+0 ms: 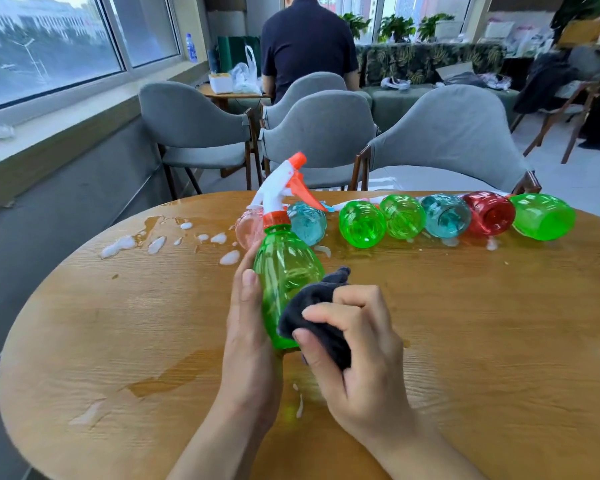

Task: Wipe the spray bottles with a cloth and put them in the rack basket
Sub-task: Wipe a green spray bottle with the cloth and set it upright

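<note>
My left hand (248,327) grips a green spray bottle (283,271) with a white and orange trigger head, held upright and tilted a little above the round wooden table (465,323). My right hand (357,344) holds a dark grey cloth (317,310) pressed against the bottle's lower right side. Behind them several more bottles lie on their sides in a row: a pink one (248,230), a teal one (307,221), green ones (361,223), another teal (445,216), a red one (489,213) and a green one (542,216). No rack basket is in view.
White foam blobs (123,244) and wet patches (174,374) lie on the table's left and near parts. Grey chairs (447,140) stand behind the table. A person in a dark shirt (307,46) stands further back by a small table.
</note>
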